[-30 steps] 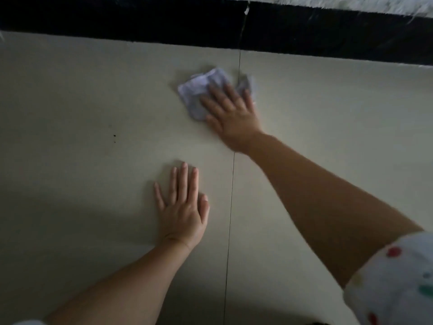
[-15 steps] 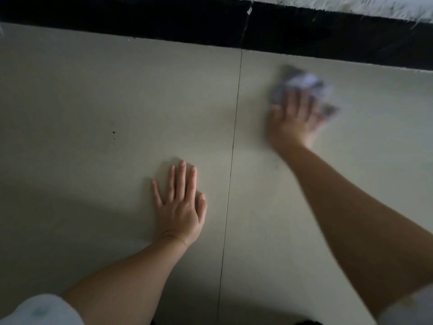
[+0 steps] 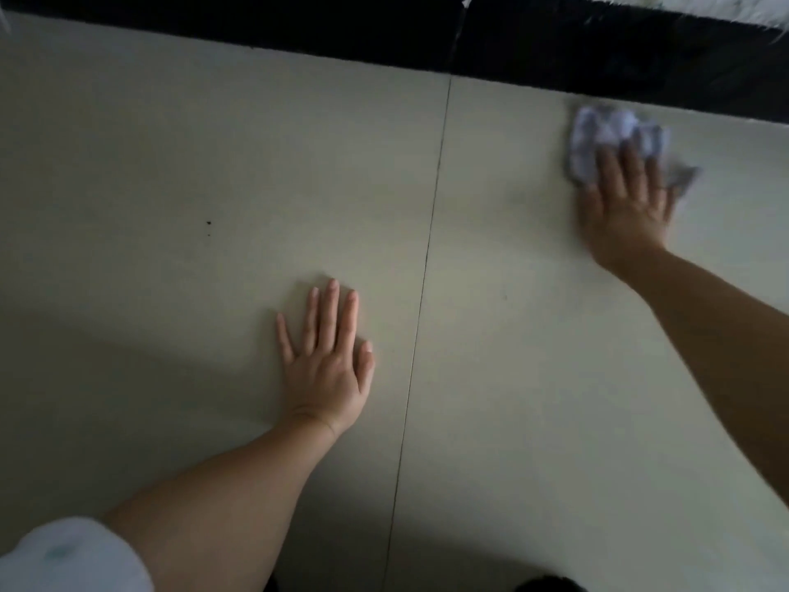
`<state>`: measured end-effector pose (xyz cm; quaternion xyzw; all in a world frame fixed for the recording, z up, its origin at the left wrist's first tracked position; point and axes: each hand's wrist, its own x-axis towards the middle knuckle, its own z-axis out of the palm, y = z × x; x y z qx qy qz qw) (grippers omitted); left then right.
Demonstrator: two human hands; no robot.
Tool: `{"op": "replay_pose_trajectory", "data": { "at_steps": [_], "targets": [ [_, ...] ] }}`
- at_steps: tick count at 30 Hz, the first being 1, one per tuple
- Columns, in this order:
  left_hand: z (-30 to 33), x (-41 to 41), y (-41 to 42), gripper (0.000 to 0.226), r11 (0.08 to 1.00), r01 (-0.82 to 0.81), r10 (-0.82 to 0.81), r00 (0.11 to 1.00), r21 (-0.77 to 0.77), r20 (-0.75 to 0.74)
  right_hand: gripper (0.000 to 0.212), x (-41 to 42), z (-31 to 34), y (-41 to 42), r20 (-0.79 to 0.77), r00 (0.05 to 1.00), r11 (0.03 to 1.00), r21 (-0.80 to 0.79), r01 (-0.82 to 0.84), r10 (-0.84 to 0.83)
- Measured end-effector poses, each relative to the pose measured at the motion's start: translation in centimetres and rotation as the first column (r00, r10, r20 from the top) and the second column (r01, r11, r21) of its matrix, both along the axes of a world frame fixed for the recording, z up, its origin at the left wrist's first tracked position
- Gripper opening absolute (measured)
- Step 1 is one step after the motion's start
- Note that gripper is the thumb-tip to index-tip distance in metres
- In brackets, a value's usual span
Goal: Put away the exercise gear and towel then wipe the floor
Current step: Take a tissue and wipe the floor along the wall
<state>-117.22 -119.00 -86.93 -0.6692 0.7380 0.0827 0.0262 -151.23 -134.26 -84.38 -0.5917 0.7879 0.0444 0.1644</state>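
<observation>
Your right hand (image 3: 625,207), fingers spread flat, presses a crumpled cloth (image 3: 610,141) onto the pale floor (image 3: 213,164) near its far right edge, beside a dark border strip (image 3: 299,23). Your left hand (image 3: 326,356) braces flat, fingers close together. Keep strokes overlapping and pressure even; a dark speck (image 3: 208,224) awaits at left.

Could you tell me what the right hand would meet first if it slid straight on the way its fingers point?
Probably the black skirting band along the floor's far edge; the right hand points there over the crumpled white cloth.
</observation>
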Motion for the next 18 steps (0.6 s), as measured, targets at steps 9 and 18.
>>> {"op": "replay_pose_trajectory", "data": {
  "at_steps": [9, 18],
  "targets": [
    [-0.1, 0.0, 0.0, 0.063, 0.999, 0.003, -0.002, 1.000, 0.035, -0.025, 0.060, 6.8, 0.0, 12.8, 0.025, 0.903, 0.903, 0.046, 0.427, -0.428],
    [0.4, 0.0, -0.4, 0.062, 0.997, -0.016, 0.022, 0.997, 0.082, -0.070, 0.064, 9.1, -0.5, 17.6, 0.118, 0.969, 0.974, 0.033, -0.224, 0.218]
  ]
}}
